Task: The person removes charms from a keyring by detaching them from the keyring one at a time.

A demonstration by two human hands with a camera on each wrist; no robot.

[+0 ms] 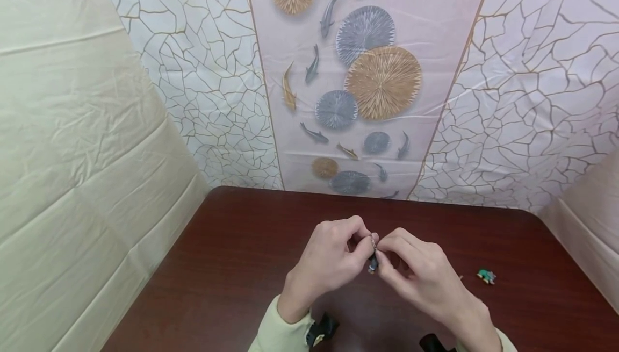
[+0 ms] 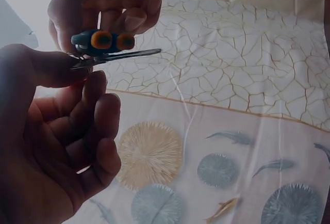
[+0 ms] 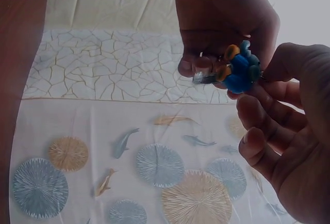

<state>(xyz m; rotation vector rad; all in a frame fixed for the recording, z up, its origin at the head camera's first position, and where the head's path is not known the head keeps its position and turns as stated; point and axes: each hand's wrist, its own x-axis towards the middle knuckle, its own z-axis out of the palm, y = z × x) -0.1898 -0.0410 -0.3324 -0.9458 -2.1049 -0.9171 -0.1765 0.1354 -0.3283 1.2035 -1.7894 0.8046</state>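
Blue charm (image 3: 238,72) on a metal clip is pinched between left hand (image 1: 329,259) and right hand (image 1: 418,277) fingertips.

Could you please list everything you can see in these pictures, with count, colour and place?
small charm: one, blue with orange spots, pinched between both hands above the table
metal clip: one, silver, attached to the charm, sticking out between the fingers
small green object: one, green, on the table to the right of the hands
table: one, dark reddish-brown, under the hands
patterned backdrop: one, pale with gold crackle lines, fish and round discs, behind the table
cream sheets: plain cream, at the sides
left hand: one, pinching the charm
right hand: one, pinching the charm
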